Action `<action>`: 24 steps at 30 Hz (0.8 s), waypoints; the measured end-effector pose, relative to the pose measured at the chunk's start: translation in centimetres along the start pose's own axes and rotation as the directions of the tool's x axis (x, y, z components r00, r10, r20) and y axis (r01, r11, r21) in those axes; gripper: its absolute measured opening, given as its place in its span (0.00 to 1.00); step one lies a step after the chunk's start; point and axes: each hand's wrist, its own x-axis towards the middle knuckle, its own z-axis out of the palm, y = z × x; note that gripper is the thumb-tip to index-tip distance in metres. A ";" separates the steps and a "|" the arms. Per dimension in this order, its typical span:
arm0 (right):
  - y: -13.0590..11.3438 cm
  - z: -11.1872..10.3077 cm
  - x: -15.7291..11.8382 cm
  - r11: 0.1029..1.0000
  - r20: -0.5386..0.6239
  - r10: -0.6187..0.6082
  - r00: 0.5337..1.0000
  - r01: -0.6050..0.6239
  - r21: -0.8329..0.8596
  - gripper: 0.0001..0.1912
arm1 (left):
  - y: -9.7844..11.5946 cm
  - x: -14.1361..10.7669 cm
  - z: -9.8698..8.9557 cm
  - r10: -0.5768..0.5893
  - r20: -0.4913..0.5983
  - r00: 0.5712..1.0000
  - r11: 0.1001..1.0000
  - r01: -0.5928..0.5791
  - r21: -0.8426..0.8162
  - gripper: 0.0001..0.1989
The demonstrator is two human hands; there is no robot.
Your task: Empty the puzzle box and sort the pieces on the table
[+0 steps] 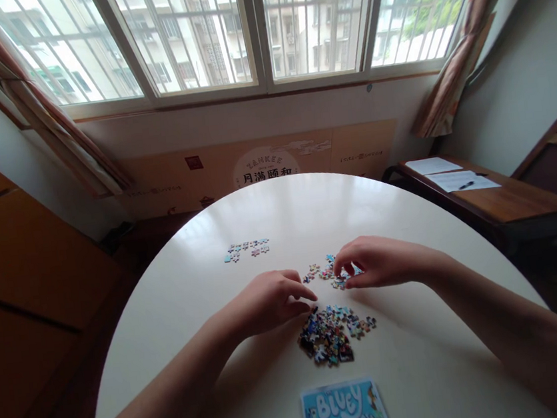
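My left hand (283,296) hovers just above the white round table (184,354), its thumb and forefinger apart and nothing between them. Right below its fingertips lies a heap of small, mostly dark jigsaw puzzle pieces (326,338). My right hand (372,262) reaches over a smaller, lighter group of puzzle pieces (324,271); its fingers are bent and parted from the thumb, and I see no piece lifted in them. That hand covers part of the group. Farther left, several pieces (245,246) are laid out in short rows.
Near the table's front edge lies a blue "Bluey" picture sheet or box lid (346,412). At the right stands a wooden desk (523,198) with papers (461,180) and a dark pen (467,185). A printed cardboard panel (154,176) leans under the barred window (253,31).
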 end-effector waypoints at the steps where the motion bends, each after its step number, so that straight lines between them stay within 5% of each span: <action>1: 0.2 -0.1 -0.1 1.000 -0.003 0.012 1.000 -0.012 -0.014 0.09 | 0.1 0.0 0.2 0.013 -0.023 1.000 1.000 -0.013 0.002 0.10; 7: 0.2 -0.1 -0.2 0.998 -0.034 0.023 0.999 -0.025 -0.063 0.13 | 1.2 0.4 1.3 0.065 -0.074 0.995 0.998 -0.063 0.020 0.11; 13: -1.9 0.8 0.2 0.993 0.013 -0.037 0.999 0.038 -0.112 0.08 | 0.8 0.6 0.7 -0.108 -0.188 0.976 0.992 0.119 0.050 0.08; 19: -3.1 2.1 0.8 0.989 0.043 -0.034 0.999 0.040 -0.142 0.06 | 0.0 0.3 -0.1 -0.127 -0.100 0.987 0.992 0.127 -0.006 0.09; 24: -2.8 1.8 1.0 1.000 0.069 0.028 0.997 -0.028 0.003 0.05 | 0.0 0.3 0.1 -0.117 -0.104 0.988 0.993 0.114 -0.029 0.13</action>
